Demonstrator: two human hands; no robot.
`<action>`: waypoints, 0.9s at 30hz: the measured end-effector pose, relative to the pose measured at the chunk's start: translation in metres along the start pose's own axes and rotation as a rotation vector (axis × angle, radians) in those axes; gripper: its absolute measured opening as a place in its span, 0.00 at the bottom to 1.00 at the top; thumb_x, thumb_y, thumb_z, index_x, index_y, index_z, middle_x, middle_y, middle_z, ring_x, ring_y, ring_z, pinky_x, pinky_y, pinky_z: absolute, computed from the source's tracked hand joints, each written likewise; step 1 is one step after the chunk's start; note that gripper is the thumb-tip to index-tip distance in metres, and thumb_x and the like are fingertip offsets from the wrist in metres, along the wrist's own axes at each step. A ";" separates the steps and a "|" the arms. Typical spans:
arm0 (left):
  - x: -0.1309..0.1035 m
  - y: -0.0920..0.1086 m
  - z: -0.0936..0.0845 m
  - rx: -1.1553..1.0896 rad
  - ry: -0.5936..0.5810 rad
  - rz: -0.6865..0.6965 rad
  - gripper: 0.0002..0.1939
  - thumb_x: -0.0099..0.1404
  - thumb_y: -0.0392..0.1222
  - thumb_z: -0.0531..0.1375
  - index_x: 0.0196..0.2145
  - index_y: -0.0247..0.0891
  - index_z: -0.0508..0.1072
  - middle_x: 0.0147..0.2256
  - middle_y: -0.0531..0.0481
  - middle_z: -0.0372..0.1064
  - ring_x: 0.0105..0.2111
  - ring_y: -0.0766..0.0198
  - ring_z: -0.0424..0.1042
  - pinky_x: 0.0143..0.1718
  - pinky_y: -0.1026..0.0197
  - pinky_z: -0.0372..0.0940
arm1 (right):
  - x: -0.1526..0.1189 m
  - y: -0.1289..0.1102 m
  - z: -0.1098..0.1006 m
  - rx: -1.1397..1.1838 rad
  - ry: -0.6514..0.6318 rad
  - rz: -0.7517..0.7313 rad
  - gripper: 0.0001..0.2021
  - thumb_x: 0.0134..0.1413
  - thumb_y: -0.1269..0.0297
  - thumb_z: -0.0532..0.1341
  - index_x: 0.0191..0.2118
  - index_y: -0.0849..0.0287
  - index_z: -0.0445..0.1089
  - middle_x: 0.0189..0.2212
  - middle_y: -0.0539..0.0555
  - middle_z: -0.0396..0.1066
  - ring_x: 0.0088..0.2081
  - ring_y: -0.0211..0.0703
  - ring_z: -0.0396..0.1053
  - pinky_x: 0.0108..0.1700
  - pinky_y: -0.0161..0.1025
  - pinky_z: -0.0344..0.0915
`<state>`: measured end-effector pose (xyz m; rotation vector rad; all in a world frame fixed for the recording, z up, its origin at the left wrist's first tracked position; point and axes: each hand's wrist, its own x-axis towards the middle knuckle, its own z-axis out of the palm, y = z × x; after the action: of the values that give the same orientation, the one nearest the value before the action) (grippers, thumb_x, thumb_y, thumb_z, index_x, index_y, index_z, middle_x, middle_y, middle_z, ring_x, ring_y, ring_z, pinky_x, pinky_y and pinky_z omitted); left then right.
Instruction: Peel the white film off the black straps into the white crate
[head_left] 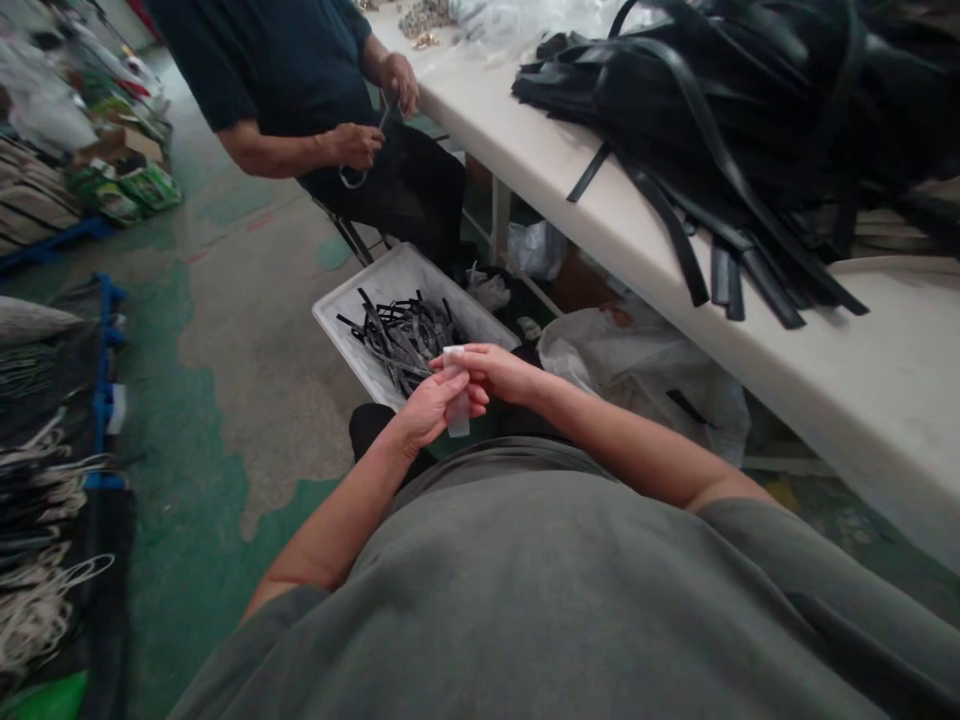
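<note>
My left hand is closed around a short whitish, partly see-through strip, its thumb pressed on the strip's face. The strip stands roughly upright, with its lower end hanging below my fingers. From the other side my right hand pinches the strip near its white upper end. My two hands touch each other there. Just beyond them sits a pale plastic crate with a tangle of black and grey strap pieces inside.
A long white table runs along the right, bearing a big heap of black straps. A seated co-worker handles a thin item opposite. Plastic bags lie under the table. Blue pallets and cords stand left.
</note>
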<state>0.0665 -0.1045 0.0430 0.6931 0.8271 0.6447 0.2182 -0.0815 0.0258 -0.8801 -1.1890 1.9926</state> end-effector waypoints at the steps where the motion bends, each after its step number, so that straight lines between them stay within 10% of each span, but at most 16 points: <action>1: -0.001 -0.003 -0.002 -0.008 0.038 0.015 0.13 0.61 0.45 0.64 0.38 0.31 0.72 0.25 0.49 0.74 0.22 0.67 0.73 0.27 0.66 0.69 | 0.009 -0.007 0.002 0.005 0.044 -0.029 0.18 0.56 0.51 0.61 0.38 0.64 0.72 0.15 0.43 0.60 0.17 0.32 0.58 0.22 0.30 0.61; 11: -0.012 -0.036 -0.025 0.006 0.353 0.247 0.17 0.60 0.46 0.64 0.43 0.35 0.68 0.27 0.53 0.73 0.22 0.72 0.69 0.26 0.69 0.64 | 0.057 -0.032 -0.009 -0.225 0.367 -0.072 0.05 0.55 0.71 0.60 0.31 0.65 0.72 0.18 0.47 0.68 0.19 0.30 0.63 0.21 0.27 0.60; 27: -0.005 -0.047 -0.035 0.273 0.154 -0.123 0.22 0.47 0.54 0.71 0.31 0.30 0.79 0.30 0.40 0.77 0.29 0.60 0.75 0.34 0.60 0.68 | 0.078 -0.039 -0.007 -0.861 0.287 -0.011 0.10 0.60 0.66 0.57 0.32 0.63 0.75 0.21 0.46 0.70 0.24 0.32 0.64 0.27 0.29 0.57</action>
<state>0.0461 -0.1267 -0.0078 0.8392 1.1050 0.4822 0.1871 -0.0015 0.0415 -1.4921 -1.8824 1.2345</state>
